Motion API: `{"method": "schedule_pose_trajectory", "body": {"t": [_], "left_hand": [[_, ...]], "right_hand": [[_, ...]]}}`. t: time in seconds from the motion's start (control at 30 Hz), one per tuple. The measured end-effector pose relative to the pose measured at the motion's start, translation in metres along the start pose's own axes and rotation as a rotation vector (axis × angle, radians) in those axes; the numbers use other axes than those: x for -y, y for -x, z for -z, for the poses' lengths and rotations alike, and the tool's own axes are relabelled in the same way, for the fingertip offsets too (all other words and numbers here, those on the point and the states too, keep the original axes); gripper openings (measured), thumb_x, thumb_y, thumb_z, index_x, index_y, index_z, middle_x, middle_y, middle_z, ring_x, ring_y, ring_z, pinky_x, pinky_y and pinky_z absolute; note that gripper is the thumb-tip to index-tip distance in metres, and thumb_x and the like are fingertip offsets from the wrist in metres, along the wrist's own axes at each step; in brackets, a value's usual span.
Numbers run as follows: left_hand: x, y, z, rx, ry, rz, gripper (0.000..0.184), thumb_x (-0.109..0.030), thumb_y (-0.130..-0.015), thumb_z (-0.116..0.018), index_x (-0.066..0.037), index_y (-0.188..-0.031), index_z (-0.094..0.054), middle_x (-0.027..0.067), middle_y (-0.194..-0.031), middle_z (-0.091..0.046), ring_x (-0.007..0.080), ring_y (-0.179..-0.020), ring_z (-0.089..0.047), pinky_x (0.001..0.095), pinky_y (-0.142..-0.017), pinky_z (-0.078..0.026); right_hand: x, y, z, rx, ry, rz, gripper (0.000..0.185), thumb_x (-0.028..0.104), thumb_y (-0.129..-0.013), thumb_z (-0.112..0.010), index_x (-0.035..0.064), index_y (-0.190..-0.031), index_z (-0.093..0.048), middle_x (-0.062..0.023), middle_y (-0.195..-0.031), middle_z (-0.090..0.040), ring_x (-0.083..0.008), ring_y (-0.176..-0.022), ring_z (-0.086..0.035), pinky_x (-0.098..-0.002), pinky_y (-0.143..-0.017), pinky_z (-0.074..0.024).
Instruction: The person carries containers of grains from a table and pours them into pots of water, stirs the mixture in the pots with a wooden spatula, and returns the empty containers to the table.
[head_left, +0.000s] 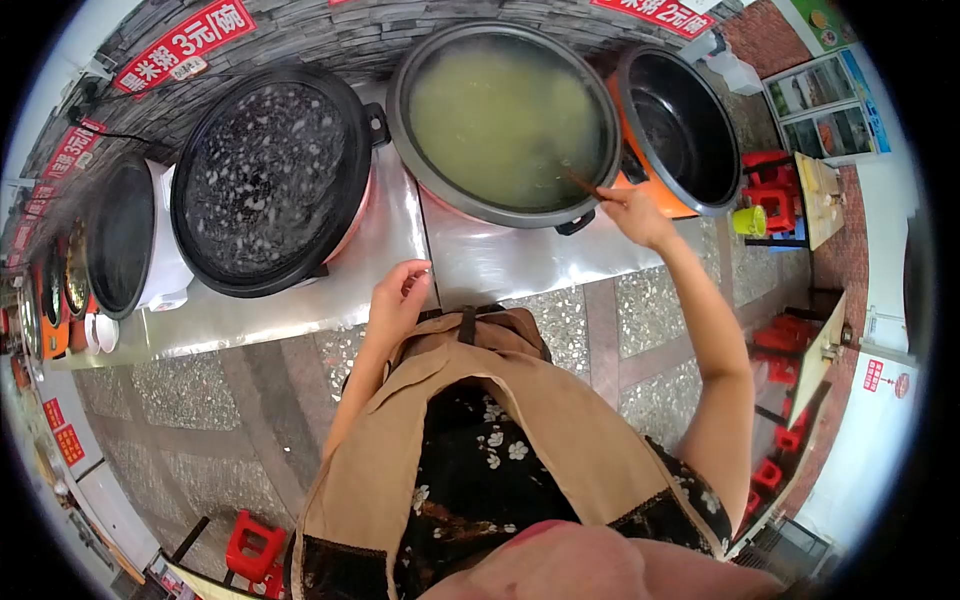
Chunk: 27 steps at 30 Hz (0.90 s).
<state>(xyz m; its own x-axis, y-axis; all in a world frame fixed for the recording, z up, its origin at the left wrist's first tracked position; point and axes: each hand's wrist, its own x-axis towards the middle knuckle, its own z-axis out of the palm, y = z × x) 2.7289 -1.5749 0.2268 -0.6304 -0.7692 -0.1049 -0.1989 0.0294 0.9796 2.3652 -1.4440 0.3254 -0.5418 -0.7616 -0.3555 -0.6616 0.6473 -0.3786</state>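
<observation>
Bare steel counter point(510, 268) is lying open between the left hand point(398, 298), half-curled and empty near the front edge, and the right hand point(638, 217), which is pinching a slim brown handle point(586, 185) over a pot point(500, 213) that is holding cloudy yellow-green liquid point(495, 120).

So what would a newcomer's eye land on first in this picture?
Probably the big pot of yellow-green liquid at top centre, with the right hand holding a brown stick over its near right side. To the left, a black-rimmed pot holds pale-speckled dark liquid; to the right sits an orange pot, black inside.
</observation>
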Motion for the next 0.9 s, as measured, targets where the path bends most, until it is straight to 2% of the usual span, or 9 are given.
{"method": "schedule_pose_trajectory", "body": {"t": [0.1, 0.2, 0.37, 0.47, 0.63, 0.67, 0.73, 0.83, 0.9], "left_hand": [[-0.005, 0.0, 0.001, 0.006, -0.01, 0.001, 0.019, -0.008, -0.085, -0.058, -0.002, -0.103, -0.061, 0.0028, -0.078, -0.059, 0.0088, -0.068, -0.052, 0.0233, -0.062, -0.044], [-0.006, 0.001, 0.002, 0.013, -0.006, -0.006, 0.019, -0.008, -0.085, -0.058, -0.002, -0.103, -0.061, 0.0025, -0.078, -0.059, 0.0088, -0.068, -0.051, 0.0233, -0.062, -0.044], [-0.003, 0.006, 0.005, 0.009, -0.041, 0.022, 0.019, -0.008, -0.086, -0.058, -0.002, -0.103, -0.061, 0.0017, -0.078, -0.058, 0.0086, -0.069, -0.051, 0.0223, -0.062, -0.043], [0.0, 0.015, 0.009, -0.015, -0.032, 0.064, 0.019, -0.008, -0.086, -0.058, -0.002, -0.103, -0.061, 0.0016, -0.078, -0.058, 0.0085, -0.069, -0.051, 0.022, -0.062, -0.043], [-0.001, 0.022, 0.008, -0.037, -0.011, 0.094, 0.02, -0.008, -0.086, -0.058, -0.001, -0.104, -0.06, 0.0021, -0.078, -0.058, 0.0081, -0.068, -0.051, 0.0223, -0.061, -0.043], [-0.001, 0.022, 0.007, -0.05, -0.018, 0.072, 0.02, -0.008, -0.086, -0.058, -0.001, -0.104, -0.06, 0.0024, -0.079, -0.059, 0.008, -0.068, -0.051, 0.0225, -0.062, -0.044], [0.0, 0.026, 0.006, -0.049, -0.003, 0.081, 0.02, -0.008, -0.086, -0.058, -0.001, -0.104, -0.06, 0.0029, -0.08, -0.06, 0.0083, -0.068, -0.051, 0.0227, -0.062, -0.044], [0.004, 0.028, 0.007, -0.033, 0.003, 0.077, 0.02, -0.008, -0.086, -0.058, 0.0, -0.105, -0.06, 0.0037, -0.081, -0.061, 0.0089, -0.068, -0.052, 0.0231, -0.062, -0.044], [0.005, 0.029, 0.007, -0.016, -0.006, 0.064, 0.02, -0.009, -0.086, -0.058, 0.0, -0.105, -0.06, 0.004, -0.081, -0.061, 0.0092, -0.069, -0.052, 0.0233, -0.062, -0.044]], "right_hand": [[0.019, 0.004, -0.013, 0.032, -0.013, 0.006, 0.037, 0.022, -0.084, -0.054, 0.0086, -0.118, -0.058, -0.0207, -0.108, -0.061, -0.033, -0.102, -0.059, -0.0367, -0.089, -0.0447], [0.037, -0.006, -0.029, -0.06, 0.094, 0.219, 0.033, 0.02, -0.084, -0.053, 0.0106, -0.115, -0.06, -0.0218, -0.098, -0.062, -0.0374, -0.092, -0.06, -0.043, -0.084, -0.0464], [0.062, -0.052, -0.035, -0.032, 0.224, 0.191, 0.034, 0.022, -0.086, -0.05, 0.0202, -0.119, -0.057, -0.0217, -0.096, -0.063, -0.0396, -0.087, -0.061, -0.0472, -0.08, -0.0478], [0.075, -0.083, -0.034, -0.071, 0.422, 0.167, 0.036, 0.027, -0.088, -0.046, 0.0263, -0.123, -0.052, -0.0213, -0.095, -0.063, -0.0401, -0.088, -0.061, -0.0477, -0.08, -0.0492], [0.047, -0.118, -0.021, -0.18, 0.382, 0.104, 0.038, 0.029, -0.087, -0.045, 0.0232, -0.123, -0.054, -0.0206, -0.1, -0.063, -0.0393, -0.094, -0.06, -0.0464, -0.086, -0.0468], [0.034, -0.125, -0.019, -0.179, 0.271, 0.115, 0.037, 0.028, -0.087, -0.045, 0.021, -0.121, -0.056, -0.0205, -0.102, -0.062, -0.0388, -0.096, -0.059, -0.0452, -0.087, -0.0459], [0.034, -0.11, -0.011, -0.135, 0.102, 0.07, 0.035, 0.027, -0.084, -0.047, 0.0149, -0.114, -0.062, -0.0209, -0.106, -0.06, -0.0371, -0.102, -0.057, -0.0407, -0.089, -0.0448], [0.01, -0.076, -0.017, -0.141, -0.045, 0.008, 0.036, 0.027, -0.083, -0.051, 0.011, -0.115, -0.061, -0.021, -0.107, -0.06, -0.0357, -0.103, -0.057, -0.0384, -0.089, -0.0449], [-0.001, -0.048, -0.02, -0.125, -0.034, 0.004, 0.037, 0.026, -0.083, -0.052, 0.0098, -0.116, -0.06, -0.0206, -0.107, -0.061, -0.0346, -0.104, -0.057, -0.0373, -0.089, -0.0446]]}}
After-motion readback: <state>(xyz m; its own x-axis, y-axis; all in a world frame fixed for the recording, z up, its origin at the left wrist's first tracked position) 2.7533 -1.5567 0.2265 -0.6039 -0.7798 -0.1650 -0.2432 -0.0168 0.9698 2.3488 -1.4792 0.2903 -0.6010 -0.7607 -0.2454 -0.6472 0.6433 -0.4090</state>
